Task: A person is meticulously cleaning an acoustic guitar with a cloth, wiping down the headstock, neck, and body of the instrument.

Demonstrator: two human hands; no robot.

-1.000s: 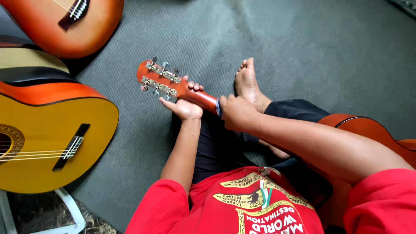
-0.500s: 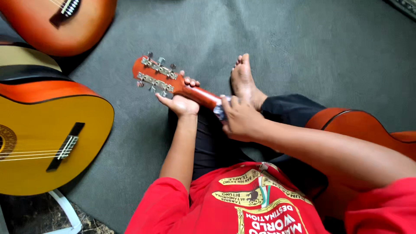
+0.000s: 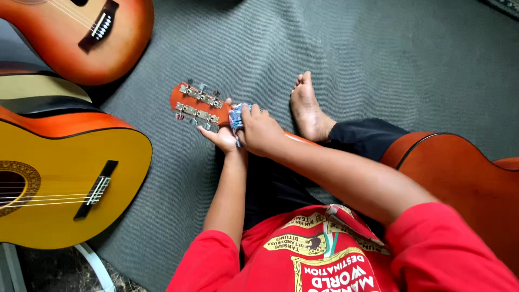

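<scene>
At nine o'clock a yellow guitar (image 3: 65, 184) lies face up on the grey carpet (image 3: 378, 48), with a sunburst guitar (image 3: 92, 38) at eleven o'clock. Near centre, the person's left hand (image 3: 221, 138) cups the neck from beneath, just below the orange headstock (image 3: 197, 105) and its tuning pegs. Touching it at the right, the right hand (image 3: 262, 130) is closed on a small blue cloth (image 3: 237, 118) pressed against the neck. A bare foot (image 3: 308, 108) rests at one o'clock; the brown guitar body (image 3: 459, 178) sits at three o'clock.
</scene>
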